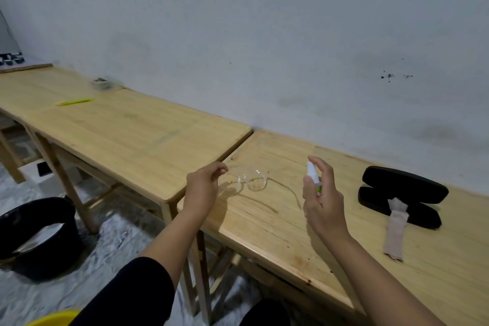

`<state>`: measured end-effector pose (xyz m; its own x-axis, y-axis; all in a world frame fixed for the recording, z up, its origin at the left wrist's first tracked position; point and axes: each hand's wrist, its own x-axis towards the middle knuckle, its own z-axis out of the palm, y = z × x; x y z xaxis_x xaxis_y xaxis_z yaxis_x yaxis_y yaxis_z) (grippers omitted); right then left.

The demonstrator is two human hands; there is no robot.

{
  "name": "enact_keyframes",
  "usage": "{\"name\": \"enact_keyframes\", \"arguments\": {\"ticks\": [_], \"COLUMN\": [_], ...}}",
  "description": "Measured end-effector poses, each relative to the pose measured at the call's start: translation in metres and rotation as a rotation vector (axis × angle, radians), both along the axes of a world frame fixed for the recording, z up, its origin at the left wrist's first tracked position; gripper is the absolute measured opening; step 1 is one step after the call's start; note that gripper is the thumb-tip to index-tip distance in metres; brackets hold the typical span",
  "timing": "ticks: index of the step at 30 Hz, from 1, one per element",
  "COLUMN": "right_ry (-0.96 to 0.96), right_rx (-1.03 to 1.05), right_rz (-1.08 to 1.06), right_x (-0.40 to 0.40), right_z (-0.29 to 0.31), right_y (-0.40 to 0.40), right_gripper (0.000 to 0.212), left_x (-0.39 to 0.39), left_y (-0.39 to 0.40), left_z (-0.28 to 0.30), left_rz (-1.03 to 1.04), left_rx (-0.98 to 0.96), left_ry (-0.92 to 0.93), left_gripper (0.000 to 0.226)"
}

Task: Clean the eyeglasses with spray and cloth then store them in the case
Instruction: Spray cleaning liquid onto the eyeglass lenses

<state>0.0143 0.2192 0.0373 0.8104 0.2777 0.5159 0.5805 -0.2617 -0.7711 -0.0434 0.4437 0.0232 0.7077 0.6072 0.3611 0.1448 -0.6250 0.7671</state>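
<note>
Clear-framed eyeglasses point(252, 180) hover just above the wooden table point(264, 233), their temples unfolded. My left hand point(202, 188) pinches the left end of the frame. My right hand point(321, 201) holds a small white spray bottle point(312, 172) upright, index finger arched over its top, nozzle pointing toward the lenses. A black glasses case point(403, 194) lies open at the right. A pale folded cloth point(395, 227) hangs out of the case onto the tabletop.
A second wooden table point(119, 127) joins on the left, with a yellow pen point(75, 101) and a small grey dish point(100, 83) on it. A black bucket point(37, 235) stands on the floor at left; a yellow rim point(55, 319) shows at the bottom edge.
</note>
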Motion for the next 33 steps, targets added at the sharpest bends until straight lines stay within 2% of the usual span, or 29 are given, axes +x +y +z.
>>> {"name": "enact_keyframes", "arguments": {"ticks": [4,9,18,25,33], "right_ry": [-0.125,-0.106,-0.022,-0.004,-0.092], "right_rx": [-0.039,-0.248,-0.381,-0.371,-0.367], "right_rz": [0.005,-0.008,-0.104,-0.153,-0.033], "right_x": [-0.015,-0.011,0.012,0.015,0.003], "right_z": [-0.008,-0.017,-0.009,-0.004,0.005], "right_y": [-0.005,0.013,0.019,0.016,0.032], "right_gripper": [0.036,0.036,0.034,0.029,0.035], "left_x": [0.005,0.007,0.01,0.013,0.019], "left_y": [-0.008,-0.012,-0.031,-0.038,-0.053], "left_z": [0.012,0.021,0.033,0.038,0.04], "left_rz": [0.06,0.046,-0.054,-0.087,-0.113], "left_rx": [-0.188,-0.302,-0.27,-0.238,-0.227], "left_ry": [-0.102,-0.195,-0.252,-0.262,-0.265], "left_gripper": [0.023,0.023,0.024,0.02,0.02]}}
